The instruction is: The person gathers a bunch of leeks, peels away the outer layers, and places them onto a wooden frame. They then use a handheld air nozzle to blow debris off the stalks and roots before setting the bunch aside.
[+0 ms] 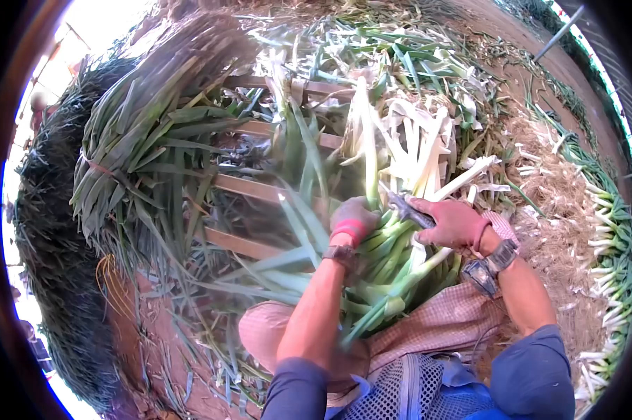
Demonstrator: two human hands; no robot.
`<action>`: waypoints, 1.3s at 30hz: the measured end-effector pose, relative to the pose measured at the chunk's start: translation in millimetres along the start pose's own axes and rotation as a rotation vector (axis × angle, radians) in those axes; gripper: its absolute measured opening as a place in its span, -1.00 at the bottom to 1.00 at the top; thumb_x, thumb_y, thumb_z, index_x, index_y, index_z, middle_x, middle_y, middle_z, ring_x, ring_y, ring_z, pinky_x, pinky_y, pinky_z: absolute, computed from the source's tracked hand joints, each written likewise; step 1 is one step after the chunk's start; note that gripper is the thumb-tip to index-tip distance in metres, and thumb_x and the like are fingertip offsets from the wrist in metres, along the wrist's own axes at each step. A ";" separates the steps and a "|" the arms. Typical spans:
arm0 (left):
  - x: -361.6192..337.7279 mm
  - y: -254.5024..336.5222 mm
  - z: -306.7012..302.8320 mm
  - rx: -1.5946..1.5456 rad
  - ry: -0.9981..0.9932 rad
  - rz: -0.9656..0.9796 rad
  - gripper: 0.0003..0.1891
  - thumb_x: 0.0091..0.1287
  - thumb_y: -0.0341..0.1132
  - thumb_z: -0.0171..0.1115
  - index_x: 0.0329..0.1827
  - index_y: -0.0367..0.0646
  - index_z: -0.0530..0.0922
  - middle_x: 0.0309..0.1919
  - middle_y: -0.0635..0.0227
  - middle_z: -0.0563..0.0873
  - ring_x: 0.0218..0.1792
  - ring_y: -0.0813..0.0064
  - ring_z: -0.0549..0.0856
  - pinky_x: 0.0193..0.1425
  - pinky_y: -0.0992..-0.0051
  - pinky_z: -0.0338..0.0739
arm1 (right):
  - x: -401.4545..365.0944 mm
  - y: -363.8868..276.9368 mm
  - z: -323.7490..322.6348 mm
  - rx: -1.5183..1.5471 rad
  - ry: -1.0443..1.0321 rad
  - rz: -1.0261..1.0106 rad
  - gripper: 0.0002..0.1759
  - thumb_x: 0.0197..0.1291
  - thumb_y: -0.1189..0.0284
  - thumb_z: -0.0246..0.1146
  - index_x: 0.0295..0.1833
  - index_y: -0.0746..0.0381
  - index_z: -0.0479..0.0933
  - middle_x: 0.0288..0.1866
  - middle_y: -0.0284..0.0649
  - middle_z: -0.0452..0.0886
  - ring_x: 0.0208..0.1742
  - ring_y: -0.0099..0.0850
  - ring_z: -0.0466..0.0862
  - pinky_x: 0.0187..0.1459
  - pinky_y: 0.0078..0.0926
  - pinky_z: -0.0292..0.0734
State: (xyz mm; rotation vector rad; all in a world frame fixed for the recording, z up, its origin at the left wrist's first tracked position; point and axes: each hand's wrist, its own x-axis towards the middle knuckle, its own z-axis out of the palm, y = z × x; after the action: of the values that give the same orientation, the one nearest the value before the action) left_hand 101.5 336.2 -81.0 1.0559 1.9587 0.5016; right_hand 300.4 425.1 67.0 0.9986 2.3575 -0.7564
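My left hand, in a reddish-grey glove with a bright pink cuff, is closed around a green onion whose white stalk points away from me. My right hand, gloved in the same colour, is wrapped around a dark grey hand tool. Its narrow tip points toward the onion stalk; its exact kind is hard to make out. A bundle of green onions lies across my lap under both hands. Beyond them, pale white stalks and peeled skins are heaped up.
A big pile of leafy green onions rests on a wooden slatted pallet at left. Dark green bundles are stacked further left. More onions line the right edge beside dry root trimmings. Yellow ties lie at lower left.
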 end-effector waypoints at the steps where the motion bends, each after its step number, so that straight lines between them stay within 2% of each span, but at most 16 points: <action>1: -4.2 2.9 -0.2 0.013 -0.005 0.027 -0.59 0.33 -0.02 0.46 0.12 -0.06 0.81 -0.03 0.07 0.88 0.07 0.06 0.84 0.23 0.14 0.64 | -7.7 2.1 0.9 0.004 0.003 0.005 -0.03 0.17 -0.01 0.41 0.68 0.05 0.35 0.01 0.17 0.79 0.02 0.10 0.79 0.15 -0.07 0.65; 4: -12.2 9.7 0.4 0.042 -0.033 0.035 -0.59 0.33 -0.04 0.45 0.14 -0.04 0.81 -0.03 0.07 0.88 0.06 0.05 0.84 0.23 0.16 0.65 | -31.2 7.6 7.7 0.011 0.198 0.065 -0.04 0.18 0.01 0.41 0.67 0.11 0.35 0.00 0.14 0.79 0.08 0.07 0.78 0.19 -0.07 0.64; 5: -10.6 7.9 3.2 0.060 -0.022 0.038 -0.59 0.33 -0.04 0.44 0.15 -0.04 0.81 -0.03 0.07 0.88 0.06 0.05 0.84 0.23 0.16 0.65 | -37.2 7.0 6.6 0.013 0.091 0.086 -0.03 0.18 0.01 0.40 0.67 0.14 0.35 -0.01 0.14 0.78 0.09 0.06 0.78 0.20 -0.06 0.63; 7: -6.9 2.2 4.0 0.071 -0.062 0.047 -0.57 0.32 -0.03 0.43 0.16 -0.06 0.81 -0.02 0.06 0.88 0.08 0.05 0.84 0.25 0.16 0.65 | -56.2 20.6 28.2 0.106 0.164 -0.024 -0.01 0.17 0.00 0.40 0.68 0.13 0.33 0.00 0.16 0.77 0.09 0.07 0.78 0.19 -0.06 0.63; 8: -6.7 2.6 3.9 0.082 -0.055 0.013 -0.56 0.32 -0.02 0.42 0.15 -0.06 0.82 -0.01 0.05 0.88 0.08 0.05 0.84 0.26 0.16 0.65 | -59.9 15.8 21.7 0.117 0.136 0.071 0.00 0.18 0.00 0.39 0.70 0.14 0.30 0.03 0.20 0.76 0.10 0.09 0.78 0.20 -0.08 0.62; 13: -19.1 13.5 -4.4 0.081 0.030 -0.020 -0.55 0.24 -0.02 0.42 0.08 -0.11 0.84 -0.02 0.02 0.88 0.08 0.03 0.84 0.27 0.16 0.64 | -65.1 28.0 26.4 0.322 0.107 0.032 0.04 0.21 -0.04 0.39 0.72 0.20 0.24 0.02 0.17 0.77 0.04 0.09 0.79 0.14 -0.10 0.63; 15: -19.7 15.0 -6.2 0.090 0.040 -0.030 -0.54 0.21 -0.02 0.41 0.06 -0.12 0.85 -0.06 0.02 0.88 0.04 0.04 0.85 0.24 0.17 0.66 | -58.1 20.8 26.7 0.314 0.066 0.126 0.07 0.24 -0.05 0.37 0.74 0.21 0.19 0.03 0.16 0.78 0.03 0.08 0.79 0.14 -0.13 0.63; 17: -21.7 18.0 -9.9 0.104 0.046 -0.050 -0.55 0.20 -0.02 0.41 0.03 -0.12 0.85 -0.11 0.02 0.89 0.00 0.06 0.86 0.19 0.17 0.68 | -41.9 25.6 39.8 0.352 0.096 0.109 0.07 0.26 -0.04 0.36 0.76 0.19 0.15 0.10 0.18 0.76 0.09 0.09 0.78 0.20 -0.15 0.61; 19: -24.7 18.6 -12.0 0.094 0.061 -0.060 -0.56 0.20 -0.01 0.42 0.01 -0.13 0.85 -0.14 0.03 0.89 -0.03 0.07 0.87 0.16 0.17 0.69 | -32.6 23.4 45.9 0.416 0.087 -0.131 0.07 0.27 -0.06 0.36 0.76 0.19 0.14 0.18 0.18 0.74 0.13 0.09 0.76 0.23 -0.15 0.60; 21: -19.9 12.3 -8.1 0.111 0.070 -0.045 -0.55 0.20 -0.01 0.42 0.01 -0.13 0.85 -0.15 0.03 0.89 -0.04 0.08 0.87 0.16 0.17 0.69 | -31.5 18.9 43.6 0.400 0.131 -0.117 0.10 0.27 -0.07 0.37 0.77 0.19 0.12 0.23 0.17 0.72 0.17 0.09 0.75 0.27 -0.16 0.59; 23: -16.4 10.3 -6.1 0.119 0.043 -0.036 -0.53 0.21 0.02 0.41 0.06 -0.10 0.85 -0.10 0.03 0.89 0.00 0.08 0.87 0.21 0.17 0.68 | -34.5 18.6 34.3 0.354 0.028 -0.036 0.11 0.27 -0.07 0.39 0.77 0.20 0.11 0.21 0.17 0.72 0.15 0.08 0.75 0.25 -0.15 0.59; 24: -16.1 10.7 -5.0 0.144 0.037 -0.020 -0.51 0.22 0.03 0.39 0.09 -0.09 0.84 -0.07 0.02 0.89 0.03 0.07 0.86 0.24 0.17 0.66 | -38.0 21.5 35.7 0.335 -0.004 -0.083 0.10 0.27 -0.04 0.40 0.77 0.20 0.11 0.13 0.20 0.74 0.10 0.07 0.77 0.20 -0.14 0.60; 28: -16.1 15.3 -3.8 0.172 -0.016 -0.024 -0.48 0.24 0.05 0.34 0.15 -0.06 0.82 0.02 0.01 0.87 0.12 0.05 0.83 0.32 0.16 0.64 | -54.2 33.7 36.0 0.352 0.105 0.100 0.08 0.30 -0.02 0.40 0.76 0.25 0.13 0.01 0.21 0.76 0.01 0.03 0.78 0.14 -0.17 0.62; 31: -17.9 18.0 -5.8 0.189 -0.001 -0.019 -0.48 0.24 0.03 0.33 0.16 -0.06 0.82 0.02 0.01 0.87 0.13 0.03 0.83 0.31 0.16 0.63 | -69.0 41.3 35.6 0.504 0.072 -0.034 0.07 0.30 -0.01 0.40 0.74 0.30 0.15 0.02 0.18 0.77 0.00 -0.01 0.79 0.12 -0.17 0.63; 37: -18.8 16.2 -3.9 0.190 0.014 -0.009 -0.48 0.26 0.04 0.33 0.18 -0.06 0.81 0.02 0.02 0.87 0.12 0.02 0.83 0.32 0.16 0.63 | -84.4 34.4 47.5 0.519 0.044 -0.092 0.09 0.29 0.00 0.41 0.75 0.31 0.13 -0.08 0.09 0.75 -0.06 -0.13 0.79 0.07 -0.24 0.63; 39: -20.2 14.8 -2.6 0.176 0.008 -0.008 -0.48 0.26 0.04 0.33 0.18 -0.06 0.81 0.02 0.03 0.87 0.11 0.03 0.83 0.31 0.16 0.63 | -90.4 28.9 42.4 0.396 0.089 0.094 0.10 0.28 0.01 0.41 0.76 0.29 0.10 -0.09 0.09 0.75 -0.07 -0.09 0.80 0.07 -0.23 0.63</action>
State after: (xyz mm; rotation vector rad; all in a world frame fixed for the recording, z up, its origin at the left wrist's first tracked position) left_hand 112.6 328.0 -59.9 1.1563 2.0426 0.3338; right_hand 387.3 369.9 81.3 1.3178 2.2610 -1.1941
